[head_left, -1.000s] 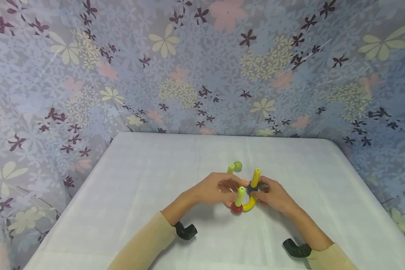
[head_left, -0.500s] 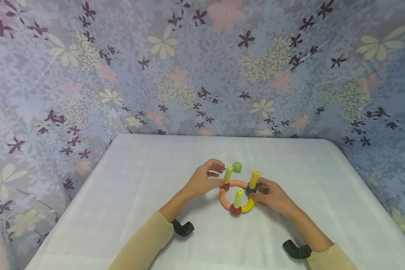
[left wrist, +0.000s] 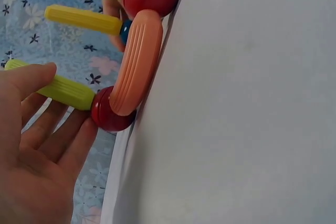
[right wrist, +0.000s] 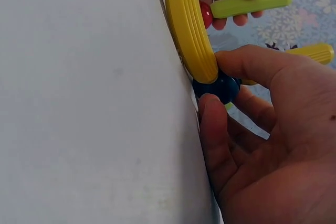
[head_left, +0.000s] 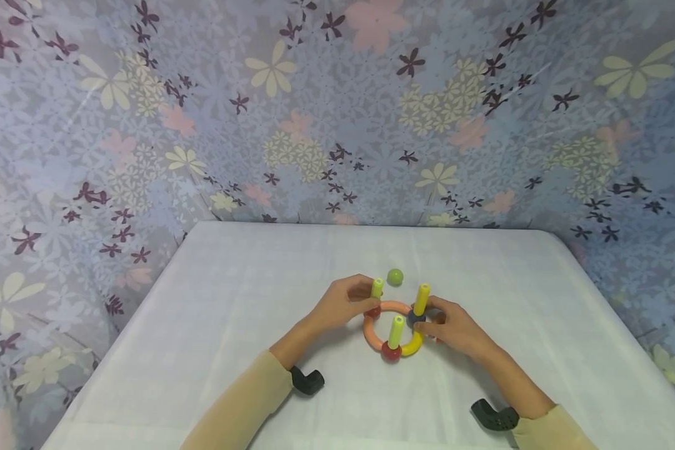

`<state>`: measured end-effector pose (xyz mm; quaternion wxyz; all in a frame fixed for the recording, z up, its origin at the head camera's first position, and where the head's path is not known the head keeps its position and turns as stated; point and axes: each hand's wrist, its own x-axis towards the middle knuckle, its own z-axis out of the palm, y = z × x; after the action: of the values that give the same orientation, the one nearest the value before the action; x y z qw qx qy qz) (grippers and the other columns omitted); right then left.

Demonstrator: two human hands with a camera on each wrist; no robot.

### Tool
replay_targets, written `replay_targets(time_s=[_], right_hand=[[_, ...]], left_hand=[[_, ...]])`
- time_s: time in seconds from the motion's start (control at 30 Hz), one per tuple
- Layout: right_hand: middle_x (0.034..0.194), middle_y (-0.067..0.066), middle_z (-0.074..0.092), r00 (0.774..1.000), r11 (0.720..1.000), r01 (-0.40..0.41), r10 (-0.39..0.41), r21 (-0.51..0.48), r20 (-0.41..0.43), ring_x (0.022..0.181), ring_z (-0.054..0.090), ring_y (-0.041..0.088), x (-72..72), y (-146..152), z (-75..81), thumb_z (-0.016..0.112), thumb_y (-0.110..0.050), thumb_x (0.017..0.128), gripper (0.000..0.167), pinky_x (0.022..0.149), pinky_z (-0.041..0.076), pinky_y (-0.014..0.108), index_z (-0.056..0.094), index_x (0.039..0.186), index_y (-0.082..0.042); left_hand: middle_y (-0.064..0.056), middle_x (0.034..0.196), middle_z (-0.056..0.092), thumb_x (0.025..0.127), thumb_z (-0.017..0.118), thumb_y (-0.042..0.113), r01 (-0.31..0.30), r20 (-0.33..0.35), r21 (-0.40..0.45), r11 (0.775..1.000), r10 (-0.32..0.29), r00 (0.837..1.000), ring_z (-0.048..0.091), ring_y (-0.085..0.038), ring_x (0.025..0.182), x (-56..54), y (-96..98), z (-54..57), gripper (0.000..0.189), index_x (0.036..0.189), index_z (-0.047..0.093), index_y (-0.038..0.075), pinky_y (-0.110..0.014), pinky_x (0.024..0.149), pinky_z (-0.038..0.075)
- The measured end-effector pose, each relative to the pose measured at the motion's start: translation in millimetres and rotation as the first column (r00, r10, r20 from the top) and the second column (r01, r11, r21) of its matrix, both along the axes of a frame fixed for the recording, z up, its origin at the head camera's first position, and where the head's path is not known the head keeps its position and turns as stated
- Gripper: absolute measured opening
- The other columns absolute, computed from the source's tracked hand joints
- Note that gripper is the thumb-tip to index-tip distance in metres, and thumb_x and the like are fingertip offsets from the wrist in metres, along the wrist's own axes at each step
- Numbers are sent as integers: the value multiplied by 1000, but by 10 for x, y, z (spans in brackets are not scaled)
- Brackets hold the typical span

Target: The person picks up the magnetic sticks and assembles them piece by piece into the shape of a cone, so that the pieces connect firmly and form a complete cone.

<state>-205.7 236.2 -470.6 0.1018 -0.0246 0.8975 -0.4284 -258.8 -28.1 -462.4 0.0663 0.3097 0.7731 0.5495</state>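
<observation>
A ring of curved rods, two orange [head_left: 371, 334] and one yellow [head_left: 412, 345], lies on the table with a ball at each joint. Upright sticks rise from the balls. My left hand [head_left: 343, 305] holds the far-left lime stick [left wrist: 68, 92] between thumb and fingers, with fingertips against its red ball [left wrist: 111, 109]. On the other side, my right hand [head_left: 457, 326] pinches the dark blue ball [right wrist: 223, 88] under the yellow stick [head_left: 422, 300]. The near red ball [head_left: 391, 351] bears another lime stick [head_left: 396, 332], touched by neither hand.
A loose green ball [head_left: 395, 277] lies behind the ring. White cloth covers the table [head_left: 247, 269], and a flowered curtain [head_left: 337, 112] hangs behind it. Black curved pieces [head_left: 308, 381] show at both wrists.
My left hand has drawn back from over the ring and closed on the far-left lime stick. The ring has shifted slightly left. My right hand has stayed at the blue ball.
</observation>
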Motion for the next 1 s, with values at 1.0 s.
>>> replay_targets(time_s=[1.0], right_hand=[[119, 8, 62, 991, 991, -129, 128, -45, -33, 101, 57, 29, -693, 157, 61, 65, -15, 88, 42, 77, 51, 38, 58, 129, -13]], left_hand=[[7, 104, 67, 90, 69, 20, 16, 10, -22, 1000, -16, 1000, 64, -9, 97, -58, -67, -22, 29, 118, 62, 17, -27, 84, 50]])
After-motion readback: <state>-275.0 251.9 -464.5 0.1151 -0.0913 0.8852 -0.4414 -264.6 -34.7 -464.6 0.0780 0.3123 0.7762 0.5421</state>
